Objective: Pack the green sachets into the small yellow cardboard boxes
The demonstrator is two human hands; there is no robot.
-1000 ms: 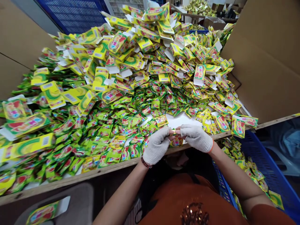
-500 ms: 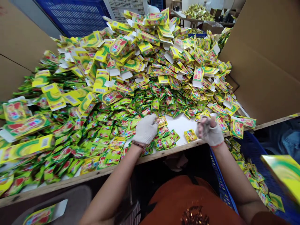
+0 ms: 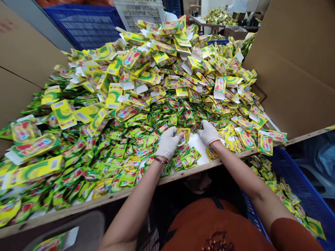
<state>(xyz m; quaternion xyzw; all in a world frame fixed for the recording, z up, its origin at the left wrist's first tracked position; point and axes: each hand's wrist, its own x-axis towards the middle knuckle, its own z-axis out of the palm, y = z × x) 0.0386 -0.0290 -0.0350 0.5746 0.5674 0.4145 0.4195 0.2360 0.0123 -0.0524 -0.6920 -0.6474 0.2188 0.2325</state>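
Note:
Both my hands wear white knit gloves and reach over the front edge of the table [image 3: 183, 174]. My left hand [image 3: 169, 142] is closed, pinching a small yellow sachet [image 3: 184, 133]. My right hand [image 3: 208, 132] lies curled on the heap of green sachets [image 3: 183, 111], fingers bent down among them; whether it grips one I cannot make out. Between the hands shows a white patch of tabletop [image 3: 197, 143]. A few loose green sachets [image 3: 187, 158] lie just below my left hand.
A big mound of flat yellow-green cartons [image 3: 157, 62] rises behind the sachets. Cardboard walls [image 3: 295, 62] flank the table on both sides. A blue crate [image 3: 293, 195] at lower right holds filled cartons. Blue and white crates [image 3: 86, 24] stand at the back.
The hands parted from a shared packet at the table edge; a carton flew toward the right crate. Both hands have since reached forward into the sachet heap, the left picking up a yellow sachet.

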